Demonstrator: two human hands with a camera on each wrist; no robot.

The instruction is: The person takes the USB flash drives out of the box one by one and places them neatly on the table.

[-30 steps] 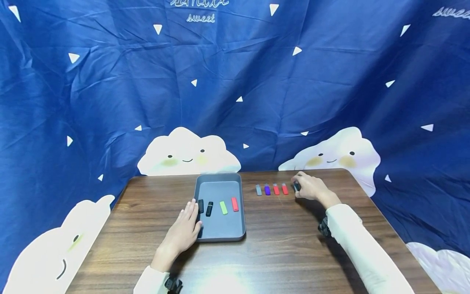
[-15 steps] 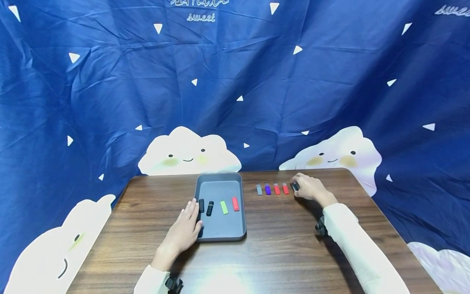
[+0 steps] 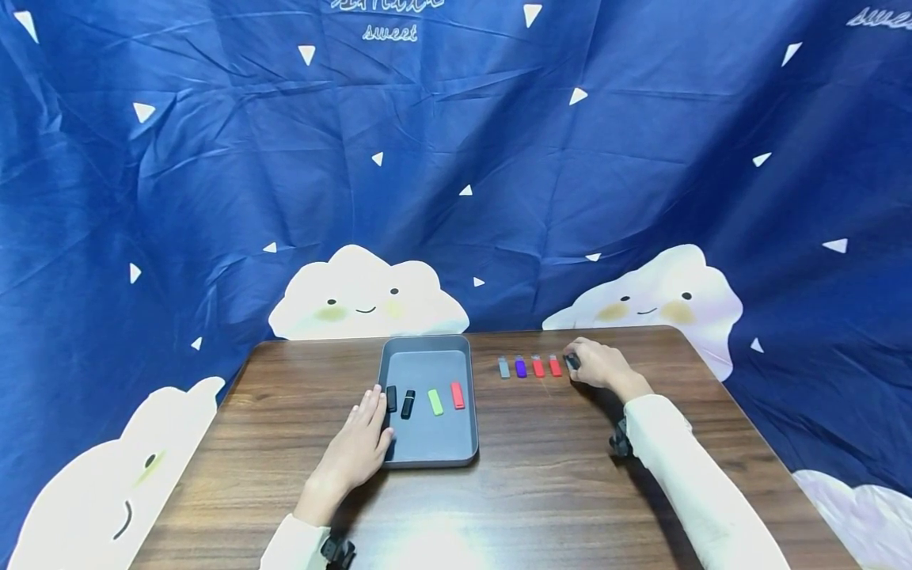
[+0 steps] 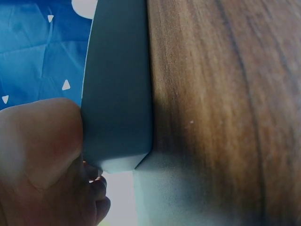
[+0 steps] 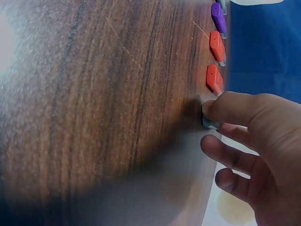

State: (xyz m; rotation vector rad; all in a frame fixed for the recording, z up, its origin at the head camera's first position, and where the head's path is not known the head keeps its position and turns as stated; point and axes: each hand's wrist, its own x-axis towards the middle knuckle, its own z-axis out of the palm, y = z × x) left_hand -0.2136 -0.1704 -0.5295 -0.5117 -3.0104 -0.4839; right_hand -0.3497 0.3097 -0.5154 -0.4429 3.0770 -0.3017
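Note:
My right hand [image 3: 602, 366] pinches a dark USB stick [image 5: 208, 121] between thumb and fingers, low over the table at the right end of a row. The fingers partly cover the stick. In that row lie a grey USB stick [image 3: 503, 369], a purple one [image 3: 521, 368] and two red ones, the closest being the right red USB stick [image 5: 214, 79]. My left hand [image 3: 352, 443] rests with extended fingers along the left side of a grey tray [image 3: 473, 431]. In the left wrist view the thumb side lies against the tray's wall [image 4: 117, 84].
Inside the tray lie a black stick [image 3: 391, 398] by the left wall, a second black stick [image 3: 408, 404], a green one [image 3: 435, 402] and a red one [image 3: 457, 395]. A blue cloth [image 3: 499, 158] hangs behind the wooden table [image 3: 527, 491].
The right hand has shifted slightly left with the dark USB stick, closer to the right red one. The left hand stays against the tray.

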